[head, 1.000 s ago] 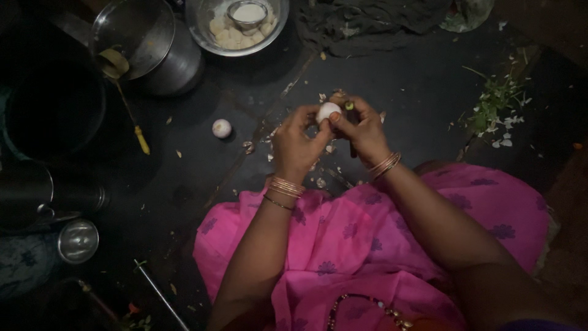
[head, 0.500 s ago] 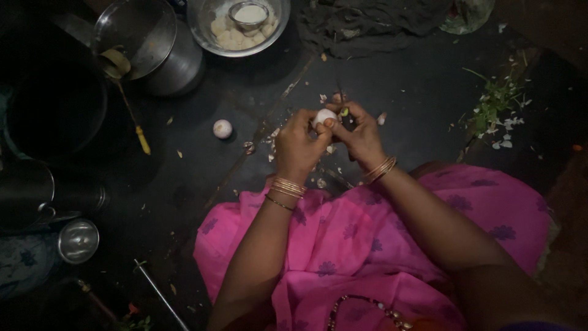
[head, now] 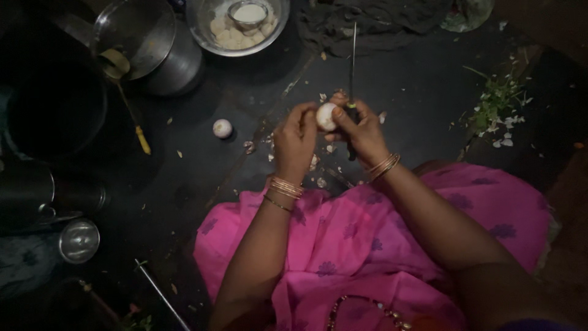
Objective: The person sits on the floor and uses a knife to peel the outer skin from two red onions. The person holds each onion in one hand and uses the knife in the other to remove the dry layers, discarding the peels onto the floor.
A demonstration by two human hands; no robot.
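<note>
At the bottom of the frame, pink flowered cloth (head: 392,245) is lying across the person's lap, and both forearms are reaching up from it toward the middle of the picture. The left hand (head: 295,142), bangles at the wrist, is cupping a small pale onion (head: 325,116) just above centre, its fingers (head: 304,115) curled closed around the left side, probably to keep the round bulb from turning. The right hand (head: 362,132) is pressing against the onion's right side, thumb on it, while its other fingers are wrapped tight about the dark handle of a knife (head: 351,67); the thin blade is pointing straight up the frame, away from the body, which looks a safe way to peel. Scraps of peel (head: 318,160) are scattering on the dark floor (head: 416,92) right beneath the hands. To the left, a second small onion (head: 222,128) is lying alone. Farther off, along the top edge, a steel bowl (head: 202,27) is holding peeled pale pieces, beside a steel pot (head: 177,64) with a ladle (head: 125,92).
</note>
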